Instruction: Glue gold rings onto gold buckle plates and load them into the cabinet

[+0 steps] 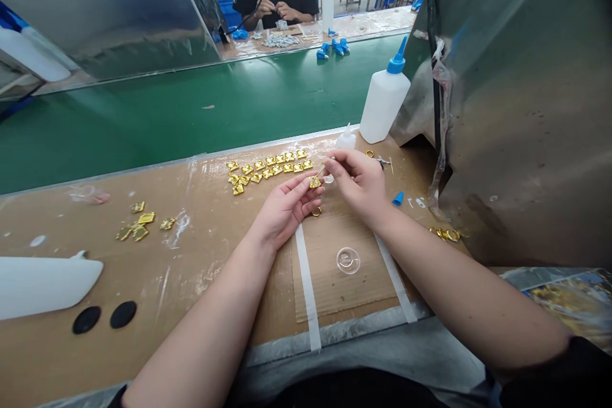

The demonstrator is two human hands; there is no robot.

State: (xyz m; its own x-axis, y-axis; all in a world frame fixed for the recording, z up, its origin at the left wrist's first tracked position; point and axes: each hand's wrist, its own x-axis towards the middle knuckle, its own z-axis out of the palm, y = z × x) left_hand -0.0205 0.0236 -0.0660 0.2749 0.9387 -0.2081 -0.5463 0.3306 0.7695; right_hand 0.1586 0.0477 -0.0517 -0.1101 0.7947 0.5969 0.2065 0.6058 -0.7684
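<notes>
Charm pinched between left hand fingertips; right hand grips applicator touching it.

A: Identify the item held.

B: One small gold charm, square in outline with a glossy relief face. It is pinched at the fingers of the left hand, raised just above the counter.

A: What contacts it?

B: A thin applicator tip, held by the right hand, meets the charm from 1 o'clock.

A: Anything adjacent?

B: A gold ring lies flat at 6 o'clock of the charm, partly hidden under the left fingers.
</notes>
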